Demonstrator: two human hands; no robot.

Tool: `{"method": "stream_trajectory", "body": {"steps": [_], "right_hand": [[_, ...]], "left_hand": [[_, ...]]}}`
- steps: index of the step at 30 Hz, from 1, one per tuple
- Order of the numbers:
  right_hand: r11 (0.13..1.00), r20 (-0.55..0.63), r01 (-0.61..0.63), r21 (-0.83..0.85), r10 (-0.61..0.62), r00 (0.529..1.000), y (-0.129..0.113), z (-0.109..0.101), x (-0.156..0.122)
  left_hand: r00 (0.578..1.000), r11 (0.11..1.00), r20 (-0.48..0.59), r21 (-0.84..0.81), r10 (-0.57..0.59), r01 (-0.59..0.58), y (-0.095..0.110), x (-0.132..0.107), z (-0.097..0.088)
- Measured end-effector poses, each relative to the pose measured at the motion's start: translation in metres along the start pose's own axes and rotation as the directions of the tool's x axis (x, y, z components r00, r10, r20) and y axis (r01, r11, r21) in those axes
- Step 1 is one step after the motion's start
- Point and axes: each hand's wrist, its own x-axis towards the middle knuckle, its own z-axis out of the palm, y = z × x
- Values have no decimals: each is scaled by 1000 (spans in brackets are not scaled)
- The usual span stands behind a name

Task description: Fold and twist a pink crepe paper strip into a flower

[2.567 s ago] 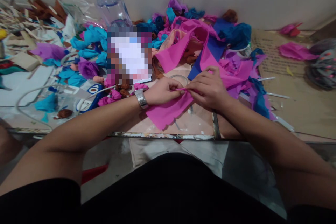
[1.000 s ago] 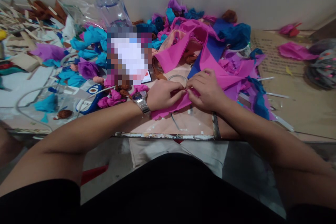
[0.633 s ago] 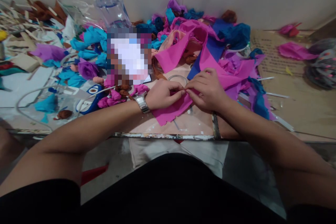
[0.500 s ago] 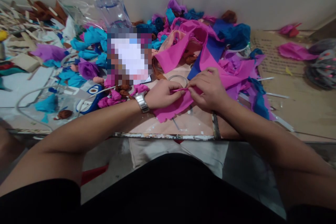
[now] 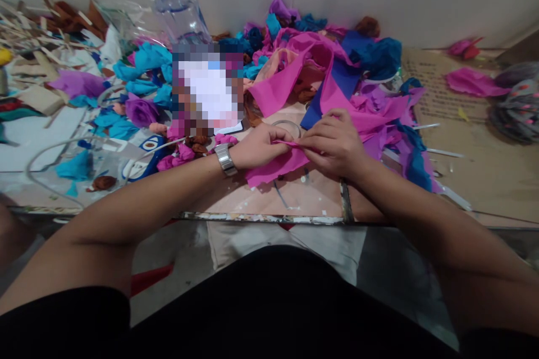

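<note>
A strip of pink crepe paper point(image 5: 273, 171) is pinched along its upper edge between my two hands, its wavy lower edge hanging toward me. My left hand point(image 5: 263, 148), with a metal watch point(image 5: 226, 160) on the wrist, closes thumb and fingers on it. From the other side my right hand point(image 5: 332, 143) grips the same edge, its fingertips close to the left thumb. Just behind the hands lies a clear ring, seemingly a tape roll point(image 5: 287, 128), partly covered. Longer pink strips point(image 5: 273, 90) and a dark blue piece point(image 5: 311, 115) spread beyond them.
Crumpled blue and purple paper pieces point(image 5: 143, 111) crowd the left. A clear bottle point(image 5: 179, 14) stands at the back, near a blurred-out phone-like screen point(image 5: 208, 92). A pale cable point(image 5: 46, 146) loops at left. Brown cardboard point(image 5: 475, 162) and thin clear sticks point(image 5: 446, 152) lie right.
The held paper's lower edge has risen and drawn in slightly. My fingers have shifted a little along the pinched edge; both hands stay in almost the same place.
</note>
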Motion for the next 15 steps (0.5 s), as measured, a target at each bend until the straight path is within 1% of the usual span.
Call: {"method": "stream_trajectory", "body": {"steps": [4,6,9,15], "right_hand": [[1000,16,15,-14,-15,1000,0,0,-1],[999,12,27,-33,-26,1000,1,1,-2],[997,19,42,-60,-40,999,1,1,-2],[997,17,-11,-77,12,1000,2,2,-3]], "left_hand": [[999,996,29,-72,-47,49,4,-1,1],[998,995,23,-81,-57,59,4,-1,2],[998,996,-8,-68,-54,54,0,1,3],[999,1000,-53,-28,-9,8,-6,3,0]]}}
